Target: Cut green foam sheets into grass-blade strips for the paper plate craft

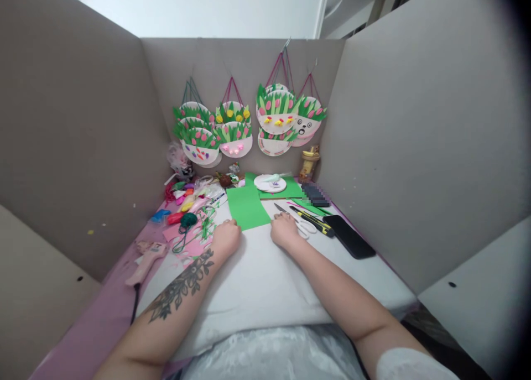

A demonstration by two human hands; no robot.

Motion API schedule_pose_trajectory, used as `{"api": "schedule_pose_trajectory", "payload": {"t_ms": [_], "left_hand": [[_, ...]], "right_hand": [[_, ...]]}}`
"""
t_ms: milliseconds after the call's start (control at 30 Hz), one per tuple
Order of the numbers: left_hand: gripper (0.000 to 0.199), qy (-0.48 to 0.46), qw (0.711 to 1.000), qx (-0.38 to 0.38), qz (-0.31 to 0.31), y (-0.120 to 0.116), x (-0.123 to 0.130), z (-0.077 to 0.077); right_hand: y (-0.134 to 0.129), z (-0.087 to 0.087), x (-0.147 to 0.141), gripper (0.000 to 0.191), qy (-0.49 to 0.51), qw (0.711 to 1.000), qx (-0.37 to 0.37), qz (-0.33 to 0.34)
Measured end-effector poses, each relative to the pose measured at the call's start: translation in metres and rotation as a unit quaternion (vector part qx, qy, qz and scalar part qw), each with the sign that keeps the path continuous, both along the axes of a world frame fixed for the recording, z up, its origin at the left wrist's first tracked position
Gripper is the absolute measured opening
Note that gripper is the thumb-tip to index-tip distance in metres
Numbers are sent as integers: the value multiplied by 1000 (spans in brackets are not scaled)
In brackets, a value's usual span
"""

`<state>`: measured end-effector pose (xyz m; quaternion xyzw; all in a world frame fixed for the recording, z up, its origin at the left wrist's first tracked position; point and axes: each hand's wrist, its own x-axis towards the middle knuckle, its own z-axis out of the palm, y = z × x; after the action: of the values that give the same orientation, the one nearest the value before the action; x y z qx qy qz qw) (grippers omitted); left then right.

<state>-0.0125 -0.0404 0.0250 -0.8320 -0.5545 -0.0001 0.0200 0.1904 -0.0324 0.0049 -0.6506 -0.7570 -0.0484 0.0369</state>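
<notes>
My left hand (227, 235) rests closed on the white table cover, by the lower left corner of a sheet of green paper (248, 209). Closed in a loose fist, my right hand (284, 229) lies at that sheet's lower right side. I see nothing in either hand, and the fingertips are curled out of sight. Just beyond my right hand are white-handled scissors (307, 227) and a yellow-and-black utility knife (317, 222). More green paper (293, 188) lies behind, with a white paper plate (269, 184) on it.
A pink glue gun (146, 264), pink paper scraps (188, 239), dark green yarn (189, 220) and coloured clay packets (188, 204) fill the left side. At right lies a black phone (348, 236). Decorated paper-plate baskets (276, 114) hang on the grey back panel; panels stand on both sides.
</notes>
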Motion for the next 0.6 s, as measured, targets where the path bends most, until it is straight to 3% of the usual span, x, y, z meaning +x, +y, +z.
{"api": "schedule_pose_trajectory", "payload": {"t_ms": [200,367,500,600], "left_hand": [[31,32,999,-3,24,-5,6,1],[21,66,997,-18,37,3,26,7],[38,72,997,-16,20,12,44,10],[26,54,998,-6,-14,13,48,6]], "right_hand": [[3,-3,-3,31,-14,1000,4,11],[4,-3,-8,30,-16,1000,8,19],[8,-2,-10,29,-16,1000,16,13],[12,0,-10,27,-16,999,19,26]]}}
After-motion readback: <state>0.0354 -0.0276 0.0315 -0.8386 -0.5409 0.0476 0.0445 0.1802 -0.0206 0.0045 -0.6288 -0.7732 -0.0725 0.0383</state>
